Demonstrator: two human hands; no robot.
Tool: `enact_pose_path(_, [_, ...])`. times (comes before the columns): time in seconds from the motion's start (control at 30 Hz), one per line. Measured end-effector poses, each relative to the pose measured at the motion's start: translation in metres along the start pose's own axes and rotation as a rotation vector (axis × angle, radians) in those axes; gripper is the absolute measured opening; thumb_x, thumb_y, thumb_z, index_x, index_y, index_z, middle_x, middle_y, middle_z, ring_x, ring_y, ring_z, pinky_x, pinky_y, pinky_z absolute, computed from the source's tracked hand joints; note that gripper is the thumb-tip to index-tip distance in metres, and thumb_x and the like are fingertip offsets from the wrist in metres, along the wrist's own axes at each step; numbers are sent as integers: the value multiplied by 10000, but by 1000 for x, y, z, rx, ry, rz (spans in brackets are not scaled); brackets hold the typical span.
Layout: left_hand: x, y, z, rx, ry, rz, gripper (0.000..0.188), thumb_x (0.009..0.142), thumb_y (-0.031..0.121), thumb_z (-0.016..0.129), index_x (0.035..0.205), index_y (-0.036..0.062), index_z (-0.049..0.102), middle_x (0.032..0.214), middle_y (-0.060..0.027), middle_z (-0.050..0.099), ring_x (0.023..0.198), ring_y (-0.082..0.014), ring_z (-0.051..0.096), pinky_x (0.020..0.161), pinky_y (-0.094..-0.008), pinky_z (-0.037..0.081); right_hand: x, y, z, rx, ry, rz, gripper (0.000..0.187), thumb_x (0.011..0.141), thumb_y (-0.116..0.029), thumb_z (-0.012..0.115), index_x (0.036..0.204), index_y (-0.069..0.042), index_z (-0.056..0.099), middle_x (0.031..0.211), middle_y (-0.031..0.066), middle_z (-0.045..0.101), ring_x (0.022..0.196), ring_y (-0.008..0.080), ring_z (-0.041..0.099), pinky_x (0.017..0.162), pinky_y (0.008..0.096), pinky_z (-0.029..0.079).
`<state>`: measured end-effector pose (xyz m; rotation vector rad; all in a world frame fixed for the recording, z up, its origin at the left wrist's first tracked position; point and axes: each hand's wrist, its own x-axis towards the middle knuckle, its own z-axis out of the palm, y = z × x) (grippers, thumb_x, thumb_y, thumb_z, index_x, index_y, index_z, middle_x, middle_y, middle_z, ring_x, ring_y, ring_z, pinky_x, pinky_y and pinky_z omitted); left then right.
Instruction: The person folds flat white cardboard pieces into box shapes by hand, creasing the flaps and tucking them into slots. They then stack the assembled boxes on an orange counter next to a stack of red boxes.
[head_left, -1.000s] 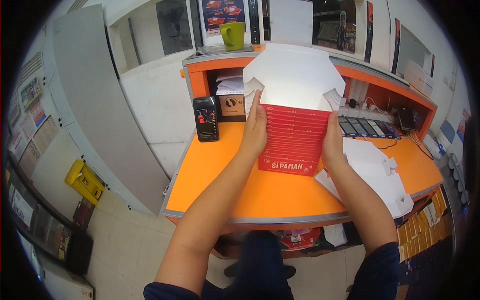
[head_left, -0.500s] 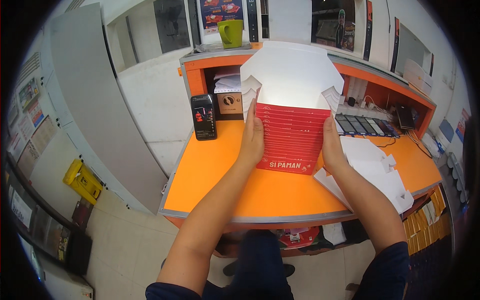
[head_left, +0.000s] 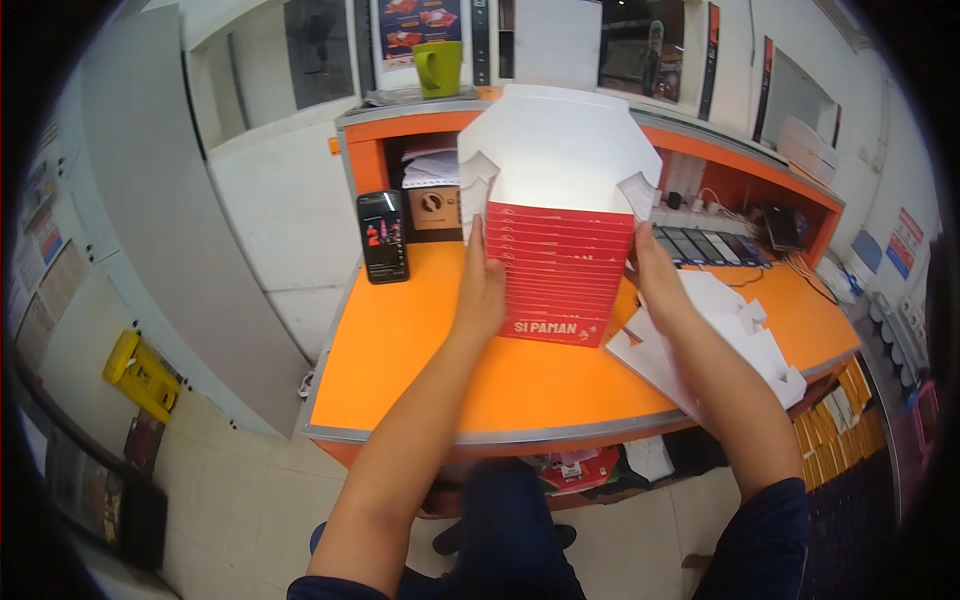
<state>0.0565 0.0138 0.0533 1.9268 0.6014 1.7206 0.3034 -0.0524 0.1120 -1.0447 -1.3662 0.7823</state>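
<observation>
A stack of red-and-white cardboard boxes (head_left: 562,270), nested one in another, is upright between my hands over the orange desk. Red front panels overlap in rows, and a broad white flap rises behind them. My left hand (head_left: 483,292) lies along the stack's left side, thumb toward the front. At the right edge is my right hand (head_left: 658,278), its fingertips at the upper side and partly hidden; a sliver of desk shows between its palm and the boxes. Flattened white cardboard pieces (head_left: 735,320) lie beneath my right forearm.
A black phone (head_left: 383,237) stands upright at the desk's left, beside a brown box (head_left: 433,208). A green mug (head_left: 438,69) sits on the raised ledge. Several phone-like devices (head_left: 705,246) lie in a row at the right, near cables. The desk (head_left: 400,375) has a grey front edge.
The view has shifted slightly, so everything sits further left. My right hand has eased a little outward, showing a gap by its palm. The stack stays in place on the desk.
</observation>
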Motion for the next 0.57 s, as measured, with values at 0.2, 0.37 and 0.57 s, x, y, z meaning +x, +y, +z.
enact_pose_path(0.2, [-8, 5, 0, -33, -17, -84, 1049, 995, 775, 284, 1637, -42, 147, 1657, -259, 286, 1544, -351, 293, 1255, -417, 230, -27, -22, -98, -875, -107, 224, 710, 984, -547, 640, 1410, 20, 609, 1362, 230, 653, 1279, 321, 616, 1079, 411, 475])
enact_pose_path(0.37, [-12, -13, -7, 40, 13, -126, 1019, 1011, 756, 279, 1635, -40, 154, 1658, -280, 264, 1545, -379, 287, 1255, -441, 236, -61, -27, -121, -939, -165, 464, 892, 923, -651, 678, 1479, 31, 532, 1398, 292, 606, 1304, 373, 598, 1082, 433, 475])
enact_pose_path(0.57, [-17, -29, -11, 82, 36, -154, 984, 1030, 733, 273, 1632, -38, 162, 1659, -304, 238, 1546, -413, 281, 1255, -471, 244, -77, 9, -138, -866, -166, 595, 963, 899, -663, 709, 1542, 9, 463, 1441, 314, 567, 1363, 409, 552, 1127, 451, 441])
